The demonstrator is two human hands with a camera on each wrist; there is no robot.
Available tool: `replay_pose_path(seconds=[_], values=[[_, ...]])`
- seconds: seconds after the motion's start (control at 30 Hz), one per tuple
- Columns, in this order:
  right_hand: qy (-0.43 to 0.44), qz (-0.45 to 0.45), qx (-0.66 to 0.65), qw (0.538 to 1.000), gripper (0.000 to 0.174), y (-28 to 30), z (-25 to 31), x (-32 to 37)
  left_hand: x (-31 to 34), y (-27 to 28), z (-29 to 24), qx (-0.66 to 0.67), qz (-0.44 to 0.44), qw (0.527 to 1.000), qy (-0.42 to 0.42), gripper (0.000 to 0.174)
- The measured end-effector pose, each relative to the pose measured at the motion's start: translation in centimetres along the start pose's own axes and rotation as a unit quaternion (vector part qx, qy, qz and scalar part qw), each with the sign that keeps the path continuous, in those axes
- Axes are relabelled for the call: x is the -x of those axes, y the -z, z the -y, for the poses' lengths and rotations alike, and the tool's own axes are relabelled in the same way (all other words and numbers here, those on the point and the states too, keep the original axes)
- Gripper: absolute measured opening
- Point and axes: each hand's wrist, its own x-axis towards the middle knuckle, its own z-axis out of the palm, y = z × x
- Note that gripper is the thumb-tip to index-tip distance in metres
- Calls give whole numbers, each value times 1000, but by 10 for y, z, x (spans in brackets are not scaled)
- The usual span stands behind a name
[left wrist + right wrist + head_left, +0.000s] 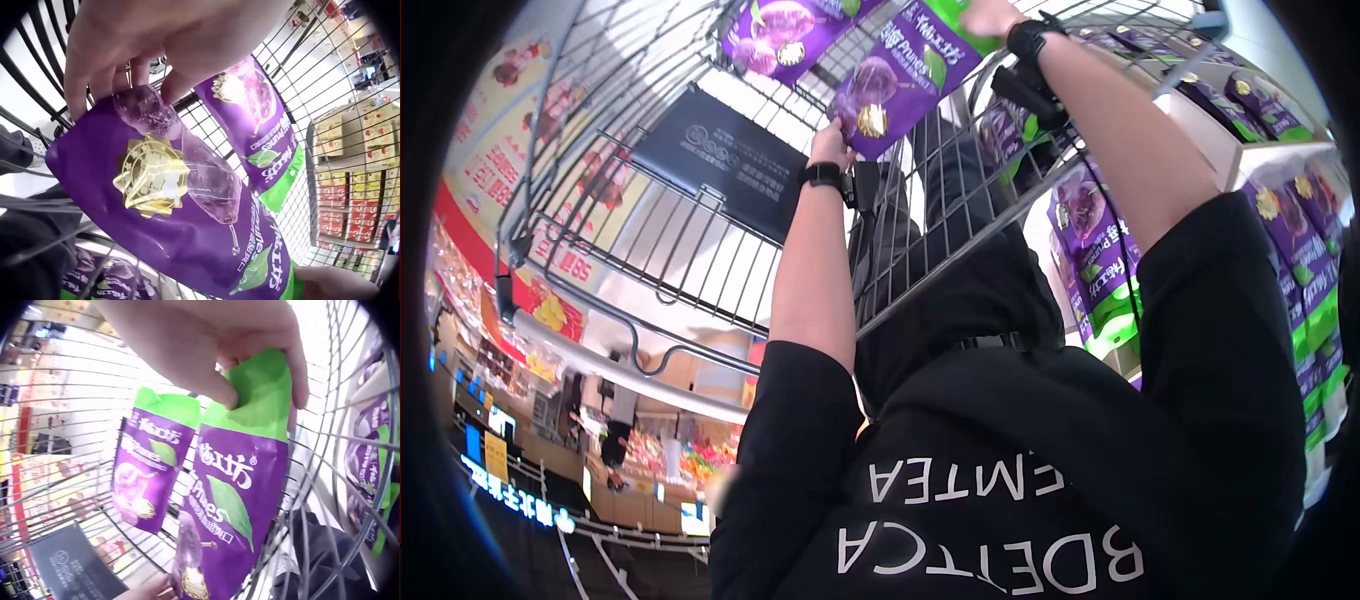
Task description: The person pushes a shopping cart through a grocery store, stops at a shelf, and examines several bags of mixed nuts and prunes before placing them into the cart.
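Note:
A purple prune bag with a green top (905, 75) hangs between both hands inside a wire cart. My left hand (832, 147) grips its purple bottom corner; in the left wrist view the fingers of that hand (156, 44) curl over the edge of the bag (156, 231). At the green end, my right hand (992, 18) pinches the bag; the right wrist view shows the thumb and fingers of this hand (219, 344) on the green top of the bag (234, 481). A second purple bag (785, 35) lies beside it in the cart, also seen in the right wrist view (153, 459).
A black flat box (720, 160) lies in the cart near its handle (630, 375). Shelves of similar purple bags (1305, 260) stand on the right of the head view. Stacked boxes (356, 200) show beyond the cart's wire mesh. The person's legs are close against the cart.

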Motion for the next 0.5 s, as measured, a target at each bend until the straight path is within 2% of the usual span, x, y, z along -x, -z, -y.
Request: replay_pose_path(seconds=[0.07, 0.13, 0.17, 0.2, 0.23, 0.27, 0.3, 0.33, 0.37, 0.4, 0.43, 0.47, 0.5], values=[[52, 33, 104, 993, 29, 35, 48, 18, 28, -9, -11, 10, 7, 1000, -4, 18], [124, -36, 146, 981, 33, 52, 74, 34, 41, -8, -18, 57, 55, 997, -22, 18], [-19, -20, 46, 999, 40, 90, 130, 74, 15, 6, -17, -9, 110, 993, -49, 19], [17, -93, 108, 990, 42, 104, 155, 93, 37, -1, -26, 35, 115, 990, -69, 21], [39, -101, 55, 993, 33, 128, 185, 127, 60, -4, -37, 51, 141, 984, -92, 24], [147, -237, 92, 956, 21, 127, 190, 146, 82, -6, -50, 62, 173, 977, -110, 27], [191, -352, 68, 914, 11, 133, 209, 180, 98, -11, -59, 108, 232, 954, -157, 33], [187, -376, 78, 904, 10, 142, 224, 218, 113, -15, -66, 154, 290, 924, -193, 40], [128, -308, 120, 935, 14, 159, 242, 255, 134, -15, -75, 128, 290, 926, -203, 44], [56, -212, 148, 964, 25, 178, 255, 295, 155, -15, -81, 101, 287, 928, -216, 48], [36, -234, 156, 959, 25, 183, 255, 325, 177, -19, -79, 87, 273, 925, -249, 47], [46, -292, 154, 943, 22, 187, 254, 353, 201, -21, -75, 79, 254, 921, -284, 47], [59, -352, 150, 922, 19, 191, 251, 379, 230, -22, -67, 62, 314, 895, -311, 44]])
